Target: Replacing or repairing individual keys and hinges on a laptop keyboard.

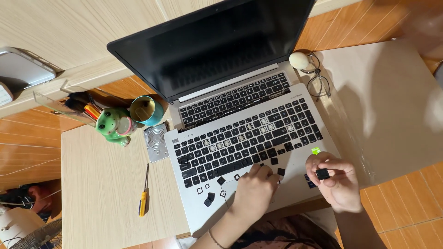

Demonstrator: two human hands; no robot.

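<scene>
A: What does the right hand (336,182) hold?

B: A small black keycap (322,174), pinched between thumb and fingers, closed on it. It is over the right front corner of the laptop (295,87).

A: And the left hand (253,190)?

B: It rests on the palm rest, fingers curled down, touching the lower edge of the keyboard (244,138). I cannot tell if it grips something.

A: Where are the empty key places from the pinched cap?

B: Up and to the left of it, in the middle rows. The left hand is nearer to them. The loose keycaps (210,198) lie left of that hand, and a yellow screwdriver (144,199) further left on the table (101,184).
</scene>
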